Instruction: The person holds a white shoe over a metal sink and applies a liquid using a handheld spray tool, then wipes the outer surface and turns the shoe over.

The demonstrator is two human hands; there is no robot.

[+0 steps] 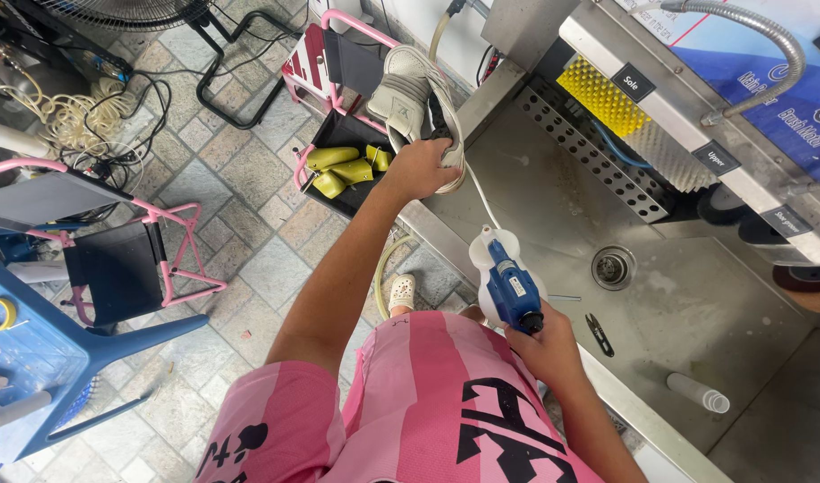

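Note:
My left hand (419, 167) grips a pale grey sneaker (408, 94) by its heel, holding it up over the left rim of a steel sink (553, 215). My right hand (546, 344) is closed on the handle of a blue spray gun (510, 288) with a white shield and nozzle, pointing up toward the shoe. A thin white hose runs from the gun's tip up past the sneaker. The gun's nozzle and the shoe are apart.
A yellow brush (600, 97) and a white brush (665, 154) are mounted at the sink's back. The basin holds a drain (613, 266), small black snips (600, 333) and a clear tube (696, 392). A black bin with yellow shoe trees (343, 167) and pink chairs (133, 259) stand on the tiled floor.

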